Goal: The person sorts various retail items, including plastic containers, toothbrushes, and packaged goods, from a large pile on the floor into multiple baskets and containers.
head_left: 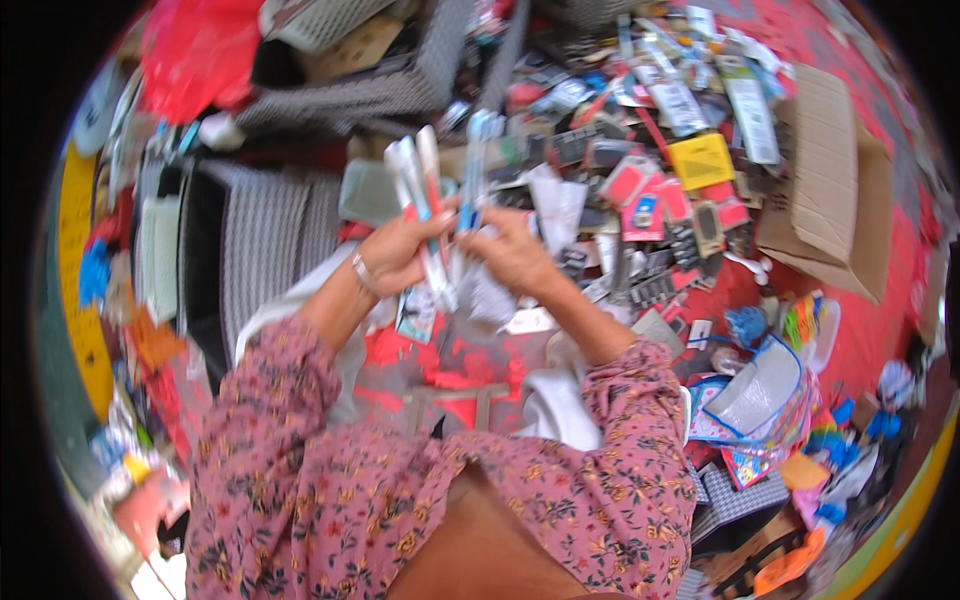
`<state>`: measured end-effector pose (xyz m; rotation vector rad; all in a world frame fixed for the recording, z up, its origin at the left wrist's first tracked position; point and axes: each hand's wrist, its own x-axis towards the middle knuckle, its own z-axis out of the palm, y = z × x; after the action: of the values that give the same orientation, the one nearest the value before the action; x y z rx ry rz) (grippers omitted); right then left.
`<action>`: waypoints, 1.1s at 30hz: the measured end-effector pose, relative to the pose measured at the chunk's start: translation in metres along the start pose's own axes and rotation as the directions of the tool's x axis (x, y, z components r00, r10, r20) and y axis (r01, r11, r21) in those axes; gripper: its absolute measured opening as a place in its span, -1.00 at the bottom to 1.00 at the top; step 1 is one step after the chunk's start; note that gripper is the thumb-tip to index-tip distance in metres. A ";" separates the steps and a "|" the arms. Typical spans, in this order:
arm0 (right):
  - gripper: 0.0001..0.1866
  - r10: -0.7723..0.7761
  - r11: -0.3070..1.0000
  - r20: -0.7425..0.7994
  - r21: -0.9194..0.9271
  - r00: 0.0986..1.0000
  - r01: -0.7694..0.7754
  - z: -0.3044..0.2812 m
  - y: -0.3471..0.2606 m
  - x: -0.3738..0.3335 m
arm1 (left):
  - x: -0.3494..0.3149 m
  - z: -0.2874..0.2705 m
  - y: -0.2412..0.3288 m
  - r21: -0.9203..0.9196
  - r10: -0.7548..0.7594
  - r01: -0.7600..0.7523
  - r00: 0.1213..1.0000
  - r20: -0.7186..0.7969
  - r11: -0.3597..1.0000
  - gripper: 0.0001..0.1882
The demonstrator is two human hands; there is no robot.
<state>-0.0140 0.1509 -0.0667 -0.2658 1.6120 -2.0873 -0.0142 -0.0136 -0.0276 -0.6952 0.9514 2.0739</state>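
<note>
My left hand (pixel 400 250), with a bracelet at its wrist, is closed round several slim white, red and blue toothbrushes (pixel 408 175). They stand fanned out above the fingers, and their lower ends show below the palm. Right beside it, my right hand (pixel 512 252) grips light-blue toothbrushes (pixel 478 150) between thumb and fingers. The two hands nearly touch in front of my chest. Motion blur hides the fine detail of the brushes, and I cannot tell whether they are wrapped.
Grey woven baskets (pixel 285 225) stand at the left and far side. A large heap of packaged small goods, with a yellow pack (pixel 701 161), spreads across the red floor (pixel 850 335) to the right. Beyond it sits an open cardboard box (pixel 825 170). A red plastic bag (pixel 200 55) lies far left.
</note>
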 end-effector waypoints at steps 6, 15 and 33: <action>-0.81 0.158 0.987 0.131 -0.017 0.979 -0.157 0.002 0.003 -0.001 | -0.005 -0.012 -0.002 -0.103 0.006 0.003 0.996 0.084 0.995 -0.57; -0.80 0.110 0.973 0.156 -0.221 0.982 -0.073 0.006 -0.010 0.000 | -0.007 -0.002 -0.002 -0.006 0.022 -0.021 0.993 0.116 1.000 -0.50; -0.79 0.123 0.991 0.152 0.027 0.981 -0.129 0.009 -0.001 0.006 | -0.001 -0.007 -0.006 0.022 0.006 -0.006 1.000 0.000 1.000 -0.51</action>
<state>-0.0154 0.1406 -0.0643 -0.2928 1.4623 -1.9514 -0.0081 -0.0169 -0.0336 -0.6814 0.9757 2.0652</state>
